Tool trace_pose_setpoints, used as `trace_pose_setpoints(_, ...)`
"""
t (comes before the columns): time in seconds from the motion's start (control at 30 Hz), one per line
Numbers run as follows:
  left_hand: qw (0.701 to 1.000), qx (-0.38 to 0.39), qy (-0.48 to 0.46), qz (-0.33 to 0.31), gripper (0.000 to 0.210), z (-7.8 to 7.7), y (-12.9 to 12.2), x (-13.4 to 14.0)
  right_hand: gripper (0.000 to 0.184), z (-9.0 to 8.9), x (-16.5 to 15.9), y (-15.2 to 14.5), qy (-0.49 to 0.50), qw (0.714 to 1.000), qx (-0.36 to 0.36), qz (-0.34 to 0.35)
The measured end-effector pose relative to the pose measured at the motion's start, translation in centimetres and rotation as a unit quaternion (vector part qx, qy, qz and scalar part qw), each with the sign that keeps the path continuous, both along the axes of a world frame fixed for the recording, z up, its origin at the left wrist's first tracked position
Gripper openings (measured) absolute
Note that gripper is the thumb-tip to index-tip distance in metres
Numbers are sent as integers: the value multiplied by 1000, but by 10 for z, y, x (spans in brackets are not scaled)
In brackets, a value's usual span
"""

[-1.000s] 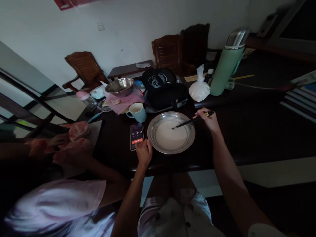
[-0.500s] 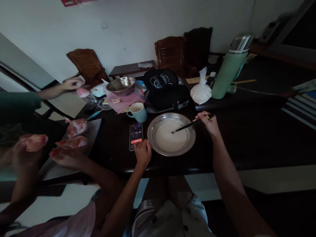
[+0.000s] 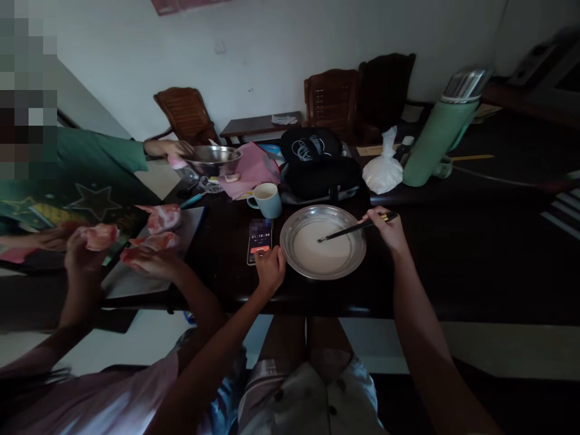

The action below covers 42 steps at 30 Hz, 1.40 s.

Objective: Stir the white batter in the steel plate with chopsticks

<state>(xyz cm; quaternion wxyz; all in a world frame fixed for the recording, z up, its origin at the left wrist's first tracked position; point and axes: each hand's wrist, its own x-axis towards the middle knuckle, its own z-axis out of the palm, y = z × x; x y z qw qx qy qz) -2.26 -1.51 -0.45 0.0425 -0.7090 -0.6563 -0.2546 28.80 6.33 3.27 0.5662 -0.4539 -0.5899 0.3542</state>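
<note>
A shallow metal bowl (image 3: 359,257) of white liquid stands on the dark table before me. My right hand (image 3: 384,226) is closed round black chopsticks (image 3: 348,230) with gold-marked ends; their tips dip into the liquid. On the opposite side, my left hand (image 3: 272,269) is closed at the bowl's rim, its fingers partly hidden. Beside that hand lies a phone (image 3: 260,237) showing a running timer. Just behind the phone is a light blue mug (image 3: 270,204).
On my left, a co-worker's hands (image 3: 156,263) handle raw meat (image 3: 158,241) over a board (image 3: 193,232). Another person in green reaches toward a metal basin (image 3: 215,160). Behind my bowl sit a black case (image 3: 321,175), a bag of white powder (image 3: 383,174) and a green thermos (image 3: 437,139).
My view has swung left, bringing more of the person in green into sight. That person's hand is now by the basin. My hands stay at the bowl and chopsticks.
</note>
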Motion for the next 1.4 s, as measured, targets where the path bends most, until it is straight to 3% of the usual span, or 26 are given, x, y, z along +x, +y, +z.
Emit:
trace_pose_setpoints(0.27, 1000, -13, -7, -13, 39, 1, 2, -3, 33, 1, 0, 0, 2, 1000, 1, -2)
trace_pose_setpoints(0.5, 998, -31, -32, -34, 41, 1, 3, -6, 30, 1, -5, -2, -12, 999, -1, 43)
trace_pose_setpoints(1.1, 990, -53, -115, -64, 44, -3, 4, -12, 29, -6, 3, 1, -25, 1000, -2, 19)
trace_pose_setpoints(1.4, 985, -66, -136, -82, 45, -1, 2, -13, 28, 2, 3, -5, -52, 998, -3, 20)
